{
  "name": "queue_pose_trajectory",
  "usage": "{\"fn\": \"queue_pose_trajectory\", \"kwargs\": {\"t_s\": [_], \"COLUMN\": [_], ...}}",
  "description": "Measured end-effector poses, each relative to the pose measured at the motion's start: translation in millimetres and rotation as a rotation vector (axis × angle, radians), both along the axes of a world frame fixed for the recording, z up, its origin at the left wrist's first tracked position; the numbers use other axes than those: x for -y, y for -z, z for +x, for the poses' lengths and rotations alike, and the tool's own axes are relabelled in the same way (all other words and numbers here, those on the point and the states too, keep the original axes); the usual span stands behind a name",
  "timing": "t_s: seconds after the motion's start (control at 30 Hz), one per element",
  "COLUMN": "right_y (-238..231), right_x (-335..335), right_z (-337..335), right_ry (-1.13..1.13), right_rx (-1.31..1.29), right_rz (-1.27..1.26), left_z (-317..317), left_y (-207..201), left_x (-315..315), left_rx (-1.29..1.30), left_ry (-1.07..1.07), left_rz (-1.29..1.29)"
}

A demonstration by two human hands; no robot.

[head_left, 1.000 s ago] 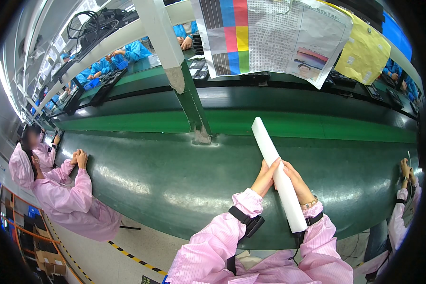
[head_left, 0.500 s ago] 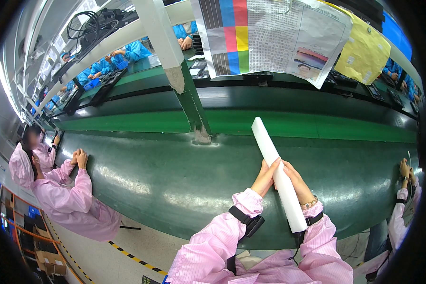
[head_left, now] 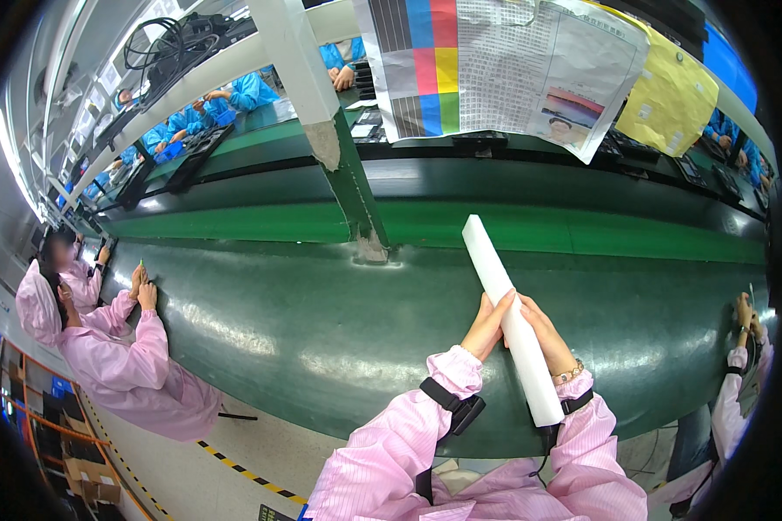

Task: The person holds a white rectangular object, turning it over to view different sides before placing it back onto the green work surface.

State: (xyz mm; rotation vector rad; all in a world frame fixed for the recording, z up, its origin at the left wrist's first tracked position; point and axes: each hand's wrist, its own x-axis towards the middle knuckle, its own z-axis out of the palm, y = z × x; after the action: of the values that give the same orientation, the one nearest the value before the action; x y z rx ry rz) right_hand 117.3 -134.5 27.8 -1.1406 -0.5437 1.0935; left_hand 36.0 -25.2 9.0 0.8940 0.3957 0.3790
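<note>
a long white bar [head_left: 521,343] is held slanted between the left hand [head_left: 487,326] and the right hand [head_left: 547,337], both pressed against its sides, over a green worktable [head_left: 278,334].

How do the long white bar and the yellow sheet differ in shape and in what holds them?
The white bar is long, narrow and straight-sided; the yellow sheet is thin, broad and creased. The left hand and right hand hold the white bar, while the yellow sheet hangs beside a printed sheet.
</note>
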Motion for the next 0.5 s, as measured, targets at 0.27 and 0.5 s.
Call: {"fn": "queue_pose_trajectory", "kwargs": {"t_s": [0.27, 0.5], "right_y": [-0.1, 1.2], "right_x": [0.4, 0.4], "right_z": [-0.5, 0.8], "right_ry": [-0.005, -0.013], "right_rx": [-0.007, 0.016], "right_rz": [0.006, 0.011], "left_z": [0.3, 0.3], "left_y": [1.4, 2.4], "left_x": [-0.6, -0.6], "left_rx": [0.002, 0.006], "left_ry": [0.002, 0.008], "left_rz": [0.0, -0.008]}}
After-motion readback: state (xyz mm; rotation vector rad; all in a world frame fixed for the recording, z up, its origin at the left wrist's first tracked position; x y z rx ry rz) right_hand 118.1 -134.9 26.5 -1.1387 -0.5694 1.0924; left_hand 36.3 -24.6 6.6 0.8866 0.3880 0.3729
